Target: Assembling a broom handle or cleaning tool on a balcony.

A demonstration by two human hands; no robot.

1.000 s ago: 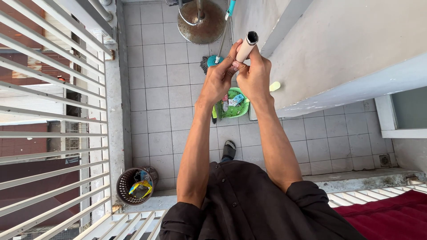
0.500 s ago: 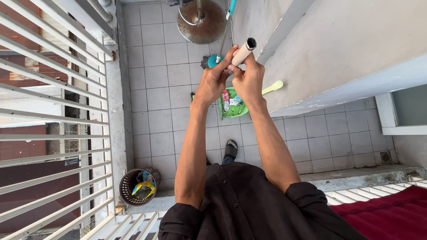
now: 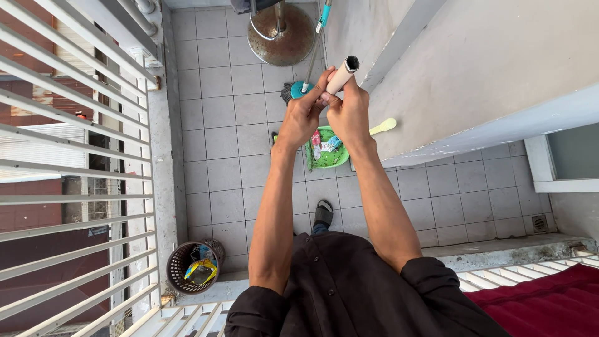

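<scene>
— Above the grey tiled floor (image 3: 231, 143), both hands, left hand (image 3: 304, 115) and right hand (image 3: 349, 112), grasp the cream hollow-ended pole handle (image 3: 342, 75).
— Yes. I think sweaty fingers may slip, dropping it onto the green plastic dustpan (image 3: 327, 150).

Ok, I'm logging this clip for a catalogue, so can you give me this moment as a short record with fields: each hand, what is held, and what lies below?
left hand: gripping the cream handle from the left
right hand: gripping the same handle from the right
cream handle: tube with a dark open end, tilted up and to the right
green dustpan: on the tiled floor below the hands, with litter in it
wire basket: near the railing, holds rubbish
teal mop: head on the floor, behind the hands
</scene>
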